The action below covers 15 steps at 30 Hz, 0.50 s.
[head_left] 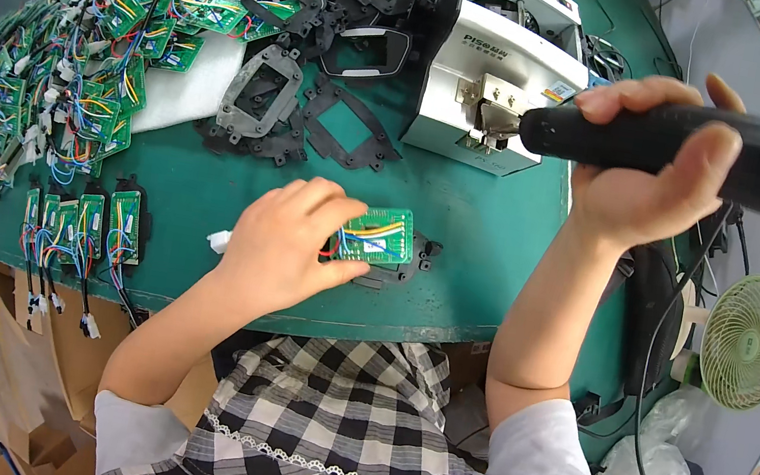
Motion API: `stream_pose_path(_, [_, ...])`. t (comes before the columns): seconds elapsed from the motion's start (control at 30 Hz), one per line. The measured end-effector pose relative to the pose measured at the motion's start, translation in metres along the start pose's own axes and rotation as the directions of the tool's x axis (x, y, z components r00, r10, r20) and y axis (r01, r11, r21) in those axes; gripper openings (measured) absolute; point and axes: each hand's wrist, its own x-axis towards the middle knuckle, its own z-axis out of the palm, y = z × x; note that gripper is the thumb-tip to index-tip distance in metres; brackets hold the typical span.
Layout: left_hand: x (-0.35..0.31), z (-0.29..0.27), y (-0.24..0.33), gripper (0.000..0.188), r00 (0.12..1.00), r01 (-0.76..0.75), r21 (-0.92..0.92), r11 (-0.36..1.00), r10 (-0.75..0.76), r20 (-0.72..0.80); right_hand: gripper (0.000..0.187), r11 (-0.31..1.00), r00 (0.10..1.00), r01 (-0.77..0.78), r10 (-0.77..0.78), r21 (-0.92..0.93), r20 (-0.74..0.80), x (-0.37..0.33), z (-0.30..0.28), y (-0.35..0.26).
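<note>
Thumb and fingers of my left hand (279, 234) grip a green circuit board (393, 232) at its left end. Yellow, blue and red wires run across the board, and a white plug (218, 241) pokes out left of the hand. Under the board lies a black plastic bracket (423, 256), mostly covered. My right hand (639, 204) is wrapped around a black electric screwdriver (615, 133), held sideways with its nose pointing left. That nose reaches the metal outlet (498, 107) on the front of a white screw feeder (474, 53); the exact contact at the bit cannot be made out.
Wired circuit boards (107, 110) are heaped at the far left. Several boards on brackets (125, 227) line the left front edge, wires hanging over. Black frames (348, 123) pile up behind my left hand. A green fan (749, 341) and the screwdriver's cable (646, 379) are at right.
</note>
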Motion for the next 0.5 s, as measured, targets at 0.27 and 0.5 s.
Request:
stream_pose_path(0.27, [-0.003, -0.006, -0.016, 0.043, 0.995, 0.014, -0.012, 1.0, -0.015, -0.094, 0.061, 0.999, 0.995, 0.012, -0.008, -0.045, 0.097, -0.002, 0.015, 0.007])
stream_pose_path(0.5, [-0.001, -0.013, -0.025, 0.042, 0.989, -0.032, 0.059, 0.998, 0.04, -0.142, 0.055, 0.999, 1.0, 0.022, -0.022, -0.042, -0.001, -0.009, 0.018, 0.007])
